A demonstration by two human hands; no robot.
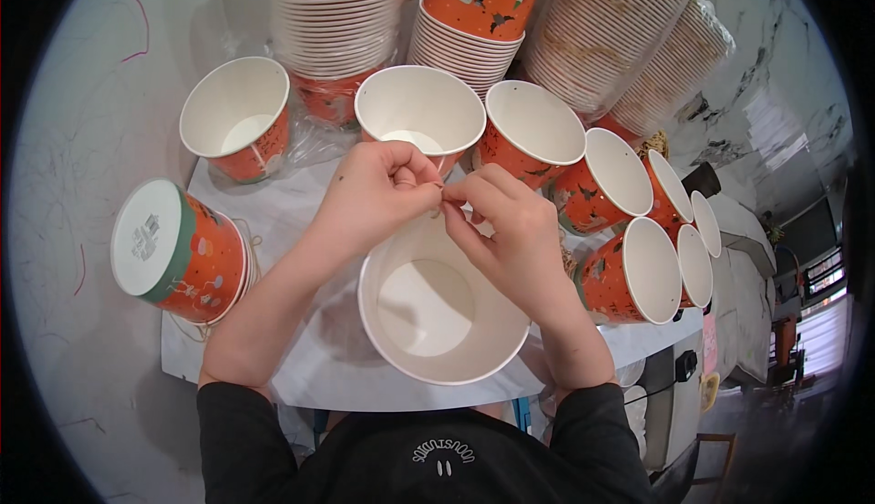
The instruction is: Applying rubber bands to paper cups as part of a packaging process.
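Upside-down cup stack (205, 262) sits by left edge of table (310, 358), left hand (387, 178) and right hand (506, 217) both pinch tiny unclear bit (441, 187) above open cup (495, 322) near front edge, loose fingertips could drop it inside.

To your left, a pale wall (73, 185) bore red scribbles (147, 28); to your right stood a grey sofa (743, 299) and bright window (825, 335).

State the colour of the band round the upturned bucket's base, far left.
The band is green, best seen in the head view.
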